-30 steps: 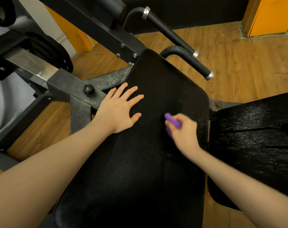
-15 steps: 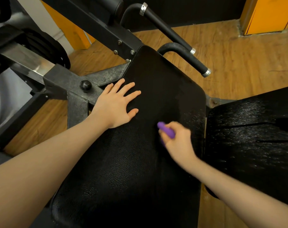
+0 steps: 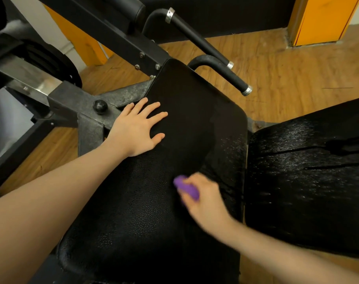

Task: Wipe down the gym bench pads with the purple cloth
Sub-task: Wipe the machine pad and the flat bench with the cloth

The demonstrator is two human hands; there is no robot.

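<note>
Since a second ago the right hand (image 3: 205,198) has slid down the long black pad (image 3: 145,212) toward its near end, carrying the purple cloth (image 3: 186,187) with it, while the left hand (image 3: 136,128) has stayed put. That long black pad fills the middle of the view; a second black pad (image 3: 305,177) lies just beside its right edge, glistening. Beyond the pad's far end run two black handle bars (image 3: 221,72) with metal tips, and a grey steel frame (image 3: 82,107) with a black knob (image 3: 100,106) sits at its left. On the pad's upper left the left hand rests flat, fingers spread. Right of the pad's middle, the blurred right hand curls round the bunched purple cloth, pressing it to the pad
</note>
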